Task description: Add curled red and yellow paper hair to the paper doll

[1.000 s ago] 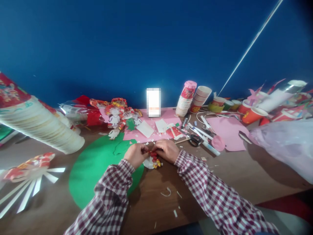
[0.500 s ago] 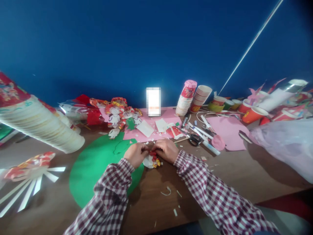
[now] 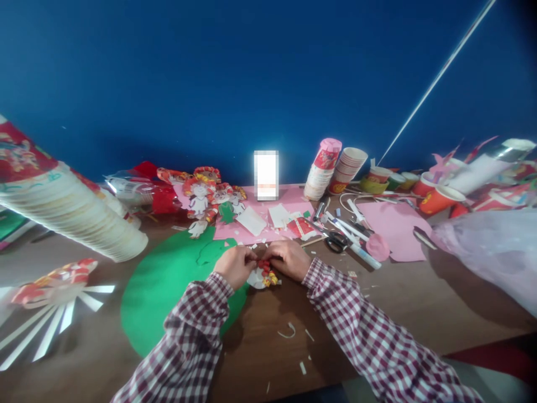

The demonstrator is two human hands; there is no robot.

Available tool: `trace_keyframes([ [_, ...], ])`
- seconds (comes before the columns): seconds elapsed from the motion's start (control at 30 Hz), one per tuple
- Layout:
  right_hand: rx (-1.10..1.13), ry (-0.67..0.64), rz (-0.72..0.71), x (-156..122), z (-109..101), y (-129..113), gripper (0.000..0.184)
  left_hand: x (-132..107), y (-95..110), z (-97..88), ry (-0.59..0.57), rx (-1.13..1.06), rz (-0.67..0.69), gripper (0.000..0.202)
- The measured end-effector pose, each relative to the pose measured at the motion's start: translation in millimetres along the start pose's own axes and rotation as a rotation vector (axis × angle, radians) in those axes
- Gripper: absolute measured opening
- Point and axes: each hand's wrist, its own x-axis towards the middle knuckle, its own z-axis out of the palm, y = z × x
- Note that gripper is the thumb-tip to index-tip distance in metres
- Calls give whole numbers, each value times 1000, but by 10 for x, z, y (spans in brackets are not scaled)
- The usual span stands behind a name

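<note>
both hands meet at the middle of the frame, low on the brown table (image 3: 419, 302). the left hand (image 3: 235, 265) and the right hand (image 3: 289, 258) are each pinched on one small paper figure (image 3: 263, 274), a white cut-out with a red and yellow trim, held between their fingertips just above the tabletop. both wrists come out of red-and-white checked sleeves (image 3: 361, 330) that run down to the bottom edge.

the left hand lies over the edge of a big green paper circle (image 3: 163, 291), left of centre. just above the hands a pink sheet (image 3: 289, 197) carries white paper scraps and a small red printed piece. scissors (image 3: 335, 242) with dark handles lie right of the hands, near some pens and a pink paper disc (image 3: 377, 246).

further back, in the upper middle, stand stacks of paper cups (image 3: 331, 168), and red and green cups sit along the upper right. a row of finished figures (image 3: 207, 193) lies up left of the hands. a long stack of paper cups on its side (image 3: 67, 210) fills the left edge, and a cut cup fanned into white strips (image 3: 50, 302) lies at lower left. small white snippets dot the table below the hands.
</note>
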Motion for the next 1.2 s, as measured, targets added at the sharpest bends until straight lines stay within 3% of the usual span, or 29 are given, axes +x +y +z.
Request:
trace_keyframes([
  [0.37,-87,31,42,19,-9,-38,10,-12,1,43,48,91,26,12],
  [0.63,-204,52,-13,33,-30,-62,14,-16,29,-18,94,121,53,13],
  [0.93,-206,94,-9,30,-32,-76,15,-1,-5,0,144,65,85,15],
  [1.2,-247,107,17,19,-12,-73,19,6,-19,46,165,-124,119,21],
])
